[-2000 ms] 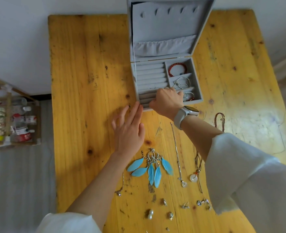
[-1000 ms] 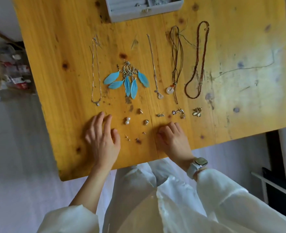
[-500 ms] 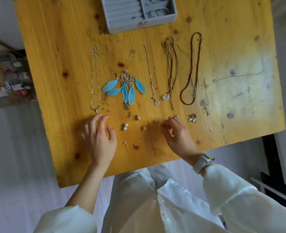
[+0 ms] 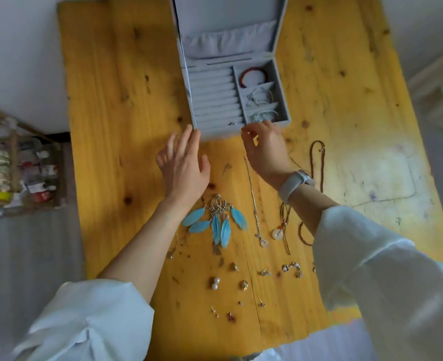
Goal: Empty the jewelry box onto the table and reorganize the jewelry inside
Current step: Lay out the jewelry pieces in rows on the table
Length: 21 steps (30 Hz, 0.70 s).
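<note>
The grey jewelry box [image 4: 215, 134] stands open at the table's far middle. A red bead bracelet [image 4: 244, 76] and silver bangles [image 4: 260, 96] lie in its right compartments, and a small ring [image 4: 233, 123] sits on the ring rolls. My left hand [image 4: 184, 168] is open, fingertips at the box's front left corner. My right hand [image 4: 266, 149] hovers at the box's front edge, thumb and forefinger pinched on something too small to make out. A blue feather piece [image 4: 219, 220], a silver chain [image 4: 253, 194], a disc pendant [image 4: 277, 233], a brown bead necklace [image 4: 318, 157], pearls [image 4: 215, 283] and several small earrings [image 4: 290, 268] lie in rows nearer me.
The yellow wooden table [image 4: 111, 126] has bare wood on its left and right sides. A low shelf with bottles and jars [image 4: 12, 168] stands on the floor to the left. The near table edge is close to my body.
Both hands left the row of small pieces near me and rose to the box. My head tilted up, bringing the whole box into view. My right fingers are now pinched.
</note>
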Each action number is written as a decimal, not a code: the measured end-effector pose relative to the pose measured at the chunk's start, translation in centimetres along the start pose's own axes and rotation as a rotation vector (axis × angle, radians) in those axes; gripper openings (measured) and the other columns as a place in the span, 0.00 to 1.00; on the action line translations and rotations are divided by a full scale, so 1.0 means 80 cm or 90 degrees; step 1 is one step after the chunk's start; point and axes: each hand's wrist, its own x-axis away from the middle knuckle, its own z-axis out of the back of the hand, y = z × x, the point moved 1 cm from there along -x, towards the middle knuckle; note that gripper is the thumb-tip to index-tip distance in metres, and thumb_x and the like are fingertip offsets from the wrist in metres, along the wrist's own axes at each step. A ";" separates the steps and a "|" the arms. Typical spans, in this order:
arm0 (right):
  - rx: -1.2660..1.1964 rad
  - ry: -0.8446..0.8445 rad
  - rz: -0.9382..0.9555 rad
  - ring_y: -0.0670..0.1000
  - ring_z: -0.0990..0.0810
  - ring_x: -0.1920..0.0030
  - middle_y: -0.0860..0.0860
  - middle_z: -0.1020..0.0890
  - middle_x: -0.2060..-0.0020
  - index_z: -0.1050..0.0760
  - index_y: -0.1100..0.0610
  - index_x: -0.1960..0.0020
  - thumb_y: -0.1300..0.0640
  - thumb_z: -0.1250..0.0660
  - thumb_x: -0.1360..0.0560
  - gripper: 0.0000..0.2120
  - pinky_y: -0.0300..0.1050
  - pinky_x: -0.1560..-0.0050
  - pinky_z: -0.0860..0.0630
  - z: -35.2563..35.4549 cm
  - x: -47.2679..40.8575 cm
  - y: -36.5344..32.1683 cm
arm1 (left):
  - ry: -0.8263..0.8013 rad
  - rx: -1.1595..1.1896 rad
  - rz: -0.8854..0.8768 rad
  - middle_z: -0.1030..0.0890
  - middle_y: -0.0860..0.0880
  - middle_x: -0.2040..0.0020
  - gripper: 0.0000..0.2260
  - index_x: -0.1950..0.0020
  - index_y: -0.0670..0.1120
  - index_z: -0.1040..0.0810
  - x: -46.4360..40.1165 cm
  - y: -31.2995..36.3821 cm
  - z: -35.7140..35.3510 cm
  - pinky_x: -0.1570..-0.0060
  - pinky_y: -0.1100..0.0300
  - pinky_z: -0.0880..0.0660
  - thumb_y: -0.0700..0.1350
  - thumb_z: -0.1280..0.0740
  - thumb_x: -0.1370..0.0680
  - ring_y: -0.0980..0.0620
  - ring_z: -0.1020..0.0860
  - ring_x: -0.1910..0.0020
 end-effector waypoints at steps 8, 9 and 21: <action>0.223 -0.081 -0.132 0.60 0.31 0.41 0.59 0.25 0.45 0.25 0.62 0.47 0.51 0.38 0.25 0.16 0.54 0.42 0.32 -0.026 -0.074 -0.012 | -0.023 0.017 -0.049 0.39 0.51 0.26 0.22 0.29 0.44 0.35 -0.017 -0.013 -0.024 0.36 0.37 0.42 0.47 0.43 0.23 0.46 0.43 0.27; 0.243 -0.090 -0.132 0.60 0.30 0.42 0.58 0.24 0.45 0.25 0.62 0.49 0.51 0.38 0.26 0.15 0.54 0.42 0.33 -0.028 -0.077 -0.015 | -0.012 0.008 -0.056 0.36 0.50 0.27 0.23 0.30 0.44 0.34 -0.018 -0.015 -0.026 0.38 0.38 0.40 0.48 0.44 0.24 0.45 0.41 0.28; 0.293 -0.196 -0.173 0.59 0.30 0.44 0.58 0.26 0.49 0.41 0.57 0.70 0.59 0.40 0.28 0.14 0.56 0.42 0.36 -0.026 -0.086 -0.037 | 0.035 -0.001 -0.062 0.32 0.49 0.29 0.22 0.32 0.45 0.31 -0.021 -0.020 -0.039 0.42 0.43 0.33 0.48 0.45 0.25 0.47 0.37 0.32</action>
